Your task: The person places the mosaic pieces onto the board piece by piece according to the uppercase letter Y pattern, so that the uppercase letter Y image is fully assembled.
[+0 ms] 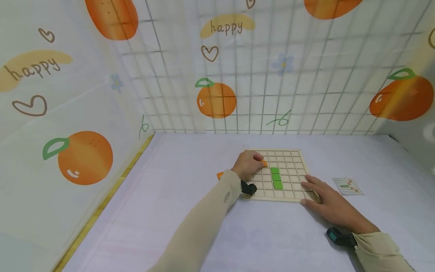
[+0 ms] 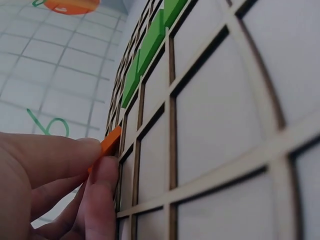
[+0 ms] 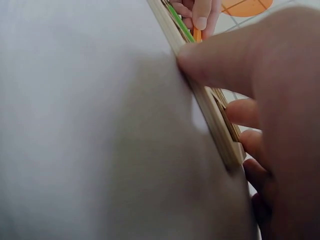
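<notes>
My left hand (image 1: 247, 164) pinches a small orange tile (image 1: 264, 163) between thumb and fingers at the left part of a wooden grid board (image 1: 272, 199). The left wrist view shows the tile (image 2: 111, 140) tilted against the grid bars; whether it sits in a cell I cannot tell. Green tiles (image 1: 276, 178) fill a short column of cells near the board's middle. My right hand (image 1: 329, 207) rests on the board's near right corner, fingers extended over the right side and thumb (image 3: 200, 62) against the near edge.
Another orange piece (image 1: 219, 175) lies left of the board, partly hidden by my left forearm. A small printed card (image 1: 348, 186) with a coloured grid pattern lies to the right. Cloth walls with printed oranges (image 1: 216, 100) enclose the white tabletop (image 1: 163, 196) at the back and sides.
</notes>
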{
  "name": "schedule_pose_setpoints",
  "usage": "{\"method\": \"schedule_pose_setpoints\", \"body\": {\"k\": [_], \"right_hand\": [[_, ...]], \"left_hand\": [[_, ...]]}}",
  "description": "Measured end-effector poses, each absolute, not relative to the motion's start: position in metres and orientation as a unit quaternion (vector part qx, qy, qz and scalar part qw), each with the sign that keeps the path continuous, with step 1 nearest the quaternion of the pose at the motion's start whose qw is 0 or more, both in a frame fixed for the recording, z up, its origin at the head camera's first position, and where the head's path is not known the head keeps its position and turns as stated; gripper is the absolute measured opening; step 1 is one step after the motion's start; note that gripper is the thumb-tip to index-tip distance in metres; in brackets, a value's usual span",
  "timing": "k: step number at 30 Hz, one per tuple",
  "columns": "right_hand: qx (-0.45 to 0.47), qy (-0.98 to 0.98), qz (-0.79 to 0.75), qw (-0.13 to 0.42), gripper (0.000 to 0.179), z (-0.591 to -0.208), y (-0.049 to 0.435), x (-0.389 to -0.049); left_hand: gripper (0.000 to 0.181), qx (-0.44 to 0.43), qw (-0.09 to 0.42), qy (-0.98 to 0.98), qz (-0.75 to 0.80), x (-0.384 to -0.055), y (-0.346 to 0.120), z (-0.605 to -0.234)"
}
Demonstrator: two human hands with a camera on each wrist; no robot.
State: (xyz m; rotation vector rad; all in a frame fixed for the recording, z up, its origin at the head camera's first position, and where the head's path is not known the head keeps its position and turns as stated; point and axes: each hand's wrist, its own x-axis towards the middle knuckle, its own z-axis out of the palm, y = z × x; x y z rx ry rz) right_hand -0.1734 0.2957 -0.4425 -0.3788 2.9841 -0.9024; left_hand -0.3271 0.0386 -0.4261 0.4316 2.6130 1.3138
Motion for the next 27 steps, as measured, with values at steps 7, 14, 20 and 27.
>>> {"method": "schedule_pose_setpoints", "body": {"k": [7, 14, 20, 27], "right_hand": [[-0.125, 0.949, -0.290, -0.003, 0.074, -0.4477, 0.2971, -0.1727], [-0.119, 0.951, -0.284, -0.003, 0.075, -0.4471, 0.2963, -0.1753], [-0.124, 0.951, -0.282, -0.006, 0.075, -0.4471, 0.2966, -0.1748], [-0.124, 0.952, -0.279, -0.009, 0.075, -0.4474, 0.2972, -0.1751]], "left_hand": [[0.015, 0.136, 0.080, 0.890, 0.428, -0.3249, 0.0401, -0.4299], [0.018, 0.139, 0.081, 0.887, 0.434, -0.3279, 0.0386, -0.4317], [0.019, 0.146, 0.090, 0.884, 0.434, -0.3287, 0.0377, -0.4318], [0.016, 0.141, 0.093, 0.886, 0.433, -0.3304, 0.0385, -0.4314]]}}
